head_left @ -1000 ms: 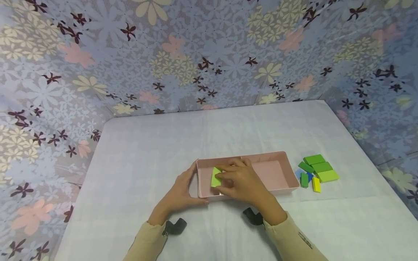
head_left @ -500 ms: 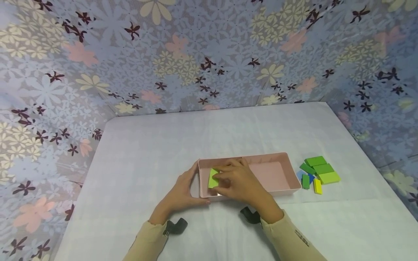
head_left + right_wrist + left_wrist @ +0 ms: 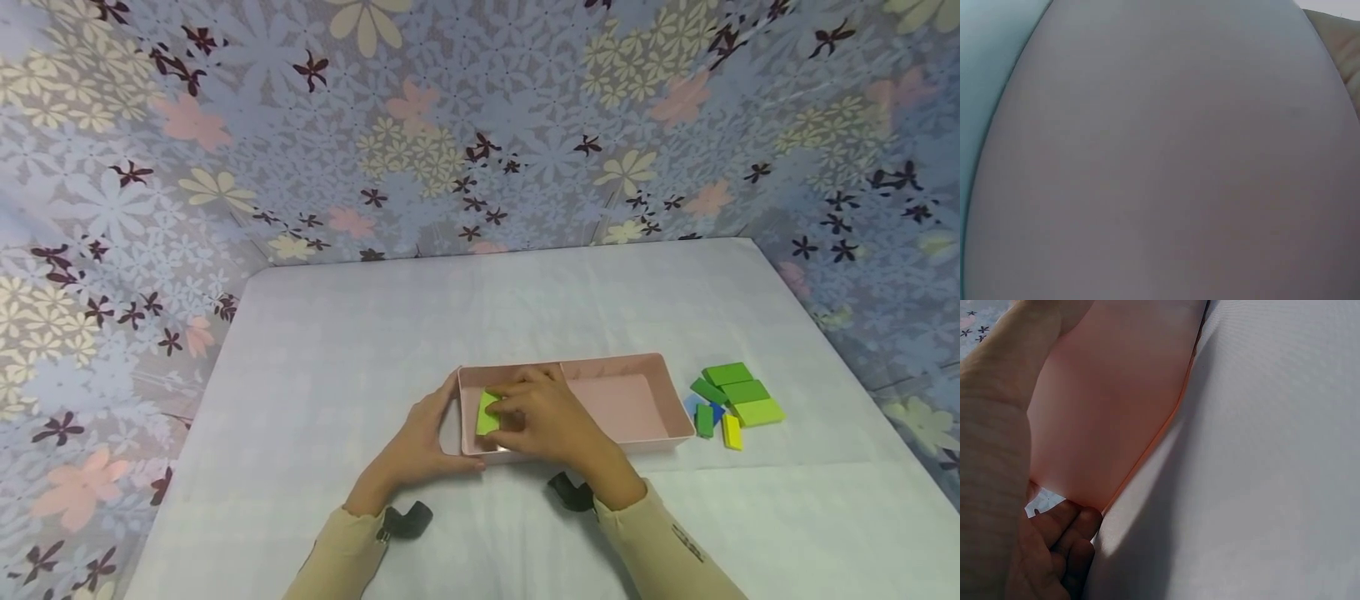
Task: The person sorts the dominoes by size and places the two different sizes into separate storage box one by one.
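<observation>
A long pink box [image 3: 626, 400] with a divider stands on the white table in the head view. My left hand [image 3: 416, 446] grips its left end, thumb along the front wall, fingers at the far left corner. In the left wrist view, curled fingers [image 3: 1075, 540] lie at the box wall [image 3: 1110, 394]. My right hand [image 3: 543, 417] reaches into the left compartment and pinches a light green block [image 3: 487, 414], whose right side is hidden behind the fingers. The right wrist view is mostly filled by the box wall [image 3: 1160, 150], with no block in sight.
Right of the box lie several loose blocks: green ones [image 3: 727, 375], a light green one [image 3: 759, 412], a yellow one [image 3: 732, 432] and a blue one [image 3: 717, 412]. A floral cloth [image 3: 525, 125] hangs behind the table [image 3: 352, 325].
My right hand has shifted left inside the left compartment, bringing the light green block closer to the box's left wall. My left hand keeps its grip on the box's end.
</observation>
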{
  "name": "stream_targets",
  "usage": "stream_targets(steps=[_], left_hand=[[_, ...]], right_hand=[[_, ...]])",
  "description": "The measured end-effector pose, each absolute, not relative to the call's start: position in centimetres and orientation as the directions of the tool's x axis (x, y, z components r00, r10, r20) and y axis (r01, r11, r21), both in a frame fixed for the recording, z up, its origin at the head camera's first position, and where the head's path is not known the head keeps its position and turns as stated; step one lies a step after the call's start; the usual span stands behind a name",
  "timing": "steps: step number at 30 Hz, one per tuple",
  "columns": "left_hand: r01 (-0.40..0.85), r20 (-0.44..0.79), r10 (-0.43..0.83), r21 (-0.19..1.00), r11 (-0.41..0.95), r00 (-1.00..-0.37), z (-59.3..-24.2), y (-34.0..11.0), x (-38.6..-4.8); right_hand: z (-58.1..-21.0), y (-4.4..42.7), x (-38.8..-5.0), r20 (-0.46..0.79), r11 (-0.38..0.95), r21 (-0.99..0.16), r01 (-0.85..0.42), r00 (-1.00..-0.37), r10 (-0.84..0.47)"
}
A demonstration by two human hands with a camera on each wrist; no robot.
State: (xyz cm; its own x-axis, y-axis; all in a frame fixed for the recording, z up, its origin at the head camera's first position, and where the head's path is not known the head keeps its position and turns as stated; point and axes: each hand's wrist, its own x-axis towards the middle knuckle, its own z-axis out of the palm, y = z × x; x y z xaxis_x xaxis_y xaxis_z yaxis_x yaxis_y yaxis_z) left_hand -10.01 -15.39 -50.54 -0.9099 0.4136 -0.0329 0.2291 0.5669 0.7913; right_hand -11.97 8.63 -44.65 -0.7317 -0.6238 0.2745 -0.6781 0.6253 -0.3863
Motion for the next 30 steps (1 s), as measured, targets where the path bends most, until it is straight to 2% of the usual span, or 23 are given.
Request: stream_targets(steps=[9, 30], left_hand=[[0.202, -0.055, 0.393, 0.788, 0.581, -0.918, -50.65, -15.29, -9.96], [0.225, -0.029, 0.401, 0.789, 0.571, -0.916, -50.57, -15.39, -10.2]], right_hand=[[-44.66, 8.35, -12.07, 0.222, 0.644, -0.378, -0.665, -0.741, -0.634], [-44.64, 7.85, -12.24, 0.133, 0.629, -0.514, -0.583, -0.779, -0.613]])
